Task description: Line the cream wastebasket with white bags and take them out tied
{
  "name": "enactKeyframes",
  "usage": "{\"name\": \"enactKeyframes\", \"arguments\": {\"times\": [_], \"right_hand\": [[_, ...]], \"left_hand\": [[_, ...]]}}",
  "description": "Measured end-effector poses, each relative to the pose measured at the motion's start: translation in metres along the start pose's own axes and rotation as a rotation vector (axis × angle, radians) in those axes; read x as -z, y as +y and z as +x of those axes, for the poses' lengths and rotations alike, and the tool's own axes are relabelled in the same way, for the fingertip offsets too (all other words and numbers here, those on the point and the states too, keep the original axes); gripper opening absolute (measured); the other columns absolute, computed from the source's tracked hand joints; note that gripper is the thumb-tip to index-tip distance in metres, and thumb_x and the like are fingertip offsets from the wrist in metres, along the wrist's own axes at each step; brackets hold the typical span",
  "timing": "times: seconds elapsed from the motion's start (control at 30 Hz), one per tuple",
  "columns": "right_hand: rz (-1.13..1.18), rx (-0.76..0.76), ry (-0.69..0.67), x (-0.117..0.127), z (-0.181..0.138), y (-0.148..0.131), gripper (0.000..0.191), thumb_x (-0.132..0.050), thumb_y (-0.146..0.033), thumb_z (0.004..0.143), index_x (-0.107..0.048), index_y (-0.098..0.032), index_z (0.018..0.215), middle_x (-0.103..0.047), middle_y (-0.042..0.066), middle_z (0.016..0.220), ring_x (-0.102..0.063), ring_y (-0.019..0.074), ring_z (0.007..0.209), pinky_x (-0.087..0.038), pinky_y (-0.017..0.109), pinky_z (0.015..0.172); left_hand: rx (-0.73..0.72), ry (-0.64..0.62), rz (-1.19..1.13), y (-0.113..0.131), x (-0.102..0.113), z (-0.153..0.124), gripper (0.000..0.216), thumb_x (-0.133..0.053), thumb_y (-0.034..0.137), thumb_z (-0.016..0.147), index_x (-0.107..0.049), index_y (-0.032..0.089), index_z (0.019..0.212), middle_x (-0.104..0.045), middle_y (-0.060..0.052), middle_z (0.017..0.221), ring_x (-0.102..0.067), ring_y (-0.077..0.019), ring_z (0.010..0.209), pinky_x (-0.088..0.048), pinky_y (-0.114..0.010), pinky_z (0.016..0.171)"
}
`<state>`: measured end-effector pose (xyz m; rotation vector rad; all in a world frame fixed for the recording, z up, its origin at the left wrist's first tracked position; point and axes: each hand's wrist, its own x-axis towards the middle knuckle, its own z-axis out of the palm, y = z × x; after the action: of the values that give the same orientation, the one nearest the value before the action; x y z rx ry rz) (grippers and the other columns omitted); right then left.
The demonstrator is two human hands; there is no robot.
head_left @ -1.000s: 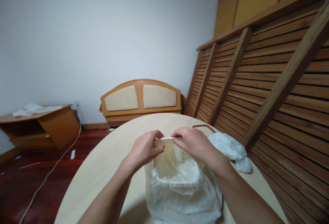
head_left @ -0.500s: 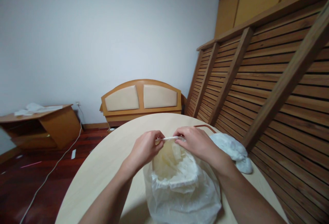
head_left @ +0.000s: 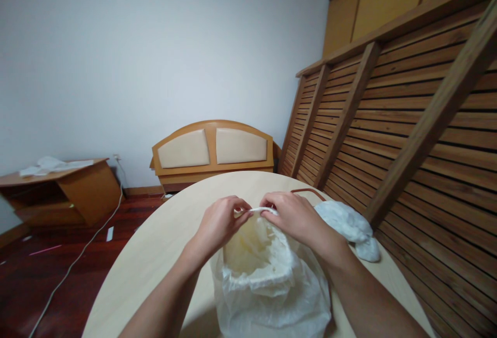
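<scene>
Resting on the round table [head_left: 155, 239], a white bag [head_left: 267, 304]; headboard [head_left: 212, 146] beyond.

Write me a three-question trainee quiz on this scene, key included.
1. True or false: the left hand and the right hand both pinch the edge of the white bag.
2. Which hand is nearer the white bundle?
A) left
B) right
3. Fill in: beyond the round table, by the wall, stands a wooden ____ with two pale panels.

Key:
1. True
2. B
3. headboard
</scene>
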<state>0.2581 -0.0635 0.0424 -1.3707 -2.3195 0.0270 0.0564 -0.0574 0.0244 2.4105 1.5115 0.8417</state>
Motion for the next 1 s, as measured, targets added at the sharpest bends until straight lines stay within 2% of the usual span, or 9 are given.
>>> {"name": "enactKeyframes", "arguments": {"times": [0.3, 0.43, 0.57, 0.73, 0.9, 1.0], "right_hand": [[-0.023, -0.078, -0.006, -0.001, 0.000, 0.006, 0.014, -0.062, -0.026, 0.091, -0.076, -0.024, 0.094, -0.079, 0.004, 0.096, -0.072, 0.0232, 0.094, -0.045, 0.029, 0.076], [-0.012, -0.061, 0.013, -0.002, 0.001, 0.003, 0.012, -0.063, -0.025, 0.090, -0.075, -0.024, 0.093, -0.079, 0.004, 0.096, -0.071, 0.0228, 0.093, -0.044, 0.028, 0.074], [0.013, -0.046, 0.020, -0.003, 0.000, 0.002, 0.010, -0.064, -0.025, 0.090, -0.074, -0.025, 0.093, -0.078, 0.002, 0.095, -0.071, 0.0223, 0.093, -0.043, 0.028, 0.074], [0.024, -0.076, 0.021, -0.003, -0.002, 0.004, 0.012, -0.063, -0.023, 0.089, -0.073, -0.023, 0.095, -0.078, 0.003, 0.097, -0.071, 0.0219, 0.092, -0.044, 0.029, 0.074], [0.048, -0.065, 0.038, -0.003, -0.001, -0.004, 0.013, -0.060, -0.022, 0.090, -0.073, -0.022, 0.092, -0.078, 0.004, 0.094, -0.071, 0.0208, 0.089, -0.042, 0.028, 0.073], [0.056, -0.055, 0.060, -0.006, 0.000, -0.008, 0.014, -0.061, -0.025, 0.091, -0.072, -0.023, 0.099, -0.078, 0.003, 0.098, -0.071, 0.0207, 0.090, -0.041, 0.028, 0.073]], "left_hand": [[0.060, -0.011, 0.057, -0.002, 0.004, -0.003, 0.020, -0.063, 0.036, 0.091, -0.078, 0.022, 0.092, -0.079, -0.006, 0.095, -0.070, -0.0210, 0.082, -0.046, -0.027, 0.068], [0.012, 0.022, 0.032, 0.002, 0.001, -0.004, 0.021, -0.070, 0.035, 0.087, -0.075, 0.024, 0.104, -0.077, -0.004, 0.102, -0.070, -0.0215, 0.091, -0.047, -0.027, 0.075], [0.057, -0.015, 0.093, 0.006, -0.001, -0.002, 0.012, -0.066, 0.030, 0.089, -0.076, 0.024, 0.093, -0.078, -0.004, 0.095, -0.071, -0.0215, 0.086, -0.045, -0.027, 0.070], [0.133, -0.037, 0.141, 0.008, 0.002, -0.004, 0.014, -0.063, 0.023, 0.088, -0.076, 0.022, 0.094, -0.079, -0.006, 0.096, -0.071, -0.0230, 0.087, -0.044, -0.028, 0.069], [0.012, 0.024, 0.076, 0.009, 0.000, -0.006, 0.017, -0.069, 0.031, 0.087, -0.073, 0.023, 0.102, -0.077, -0.003, 0.102, -0.070, -0.0221, 0.093, -0.045, -0.028, 0.076], [0.005, 0.044, 0.061, 0.010, -0.003, -0.006, 0.013, -0.066, 0.033, 0.091, -0.074, 0.025, 0.098, -0.077, -0.001, 0.096, -0.070, -0.0189, 0.084, -0.043, -0.026, 0.070]]}}
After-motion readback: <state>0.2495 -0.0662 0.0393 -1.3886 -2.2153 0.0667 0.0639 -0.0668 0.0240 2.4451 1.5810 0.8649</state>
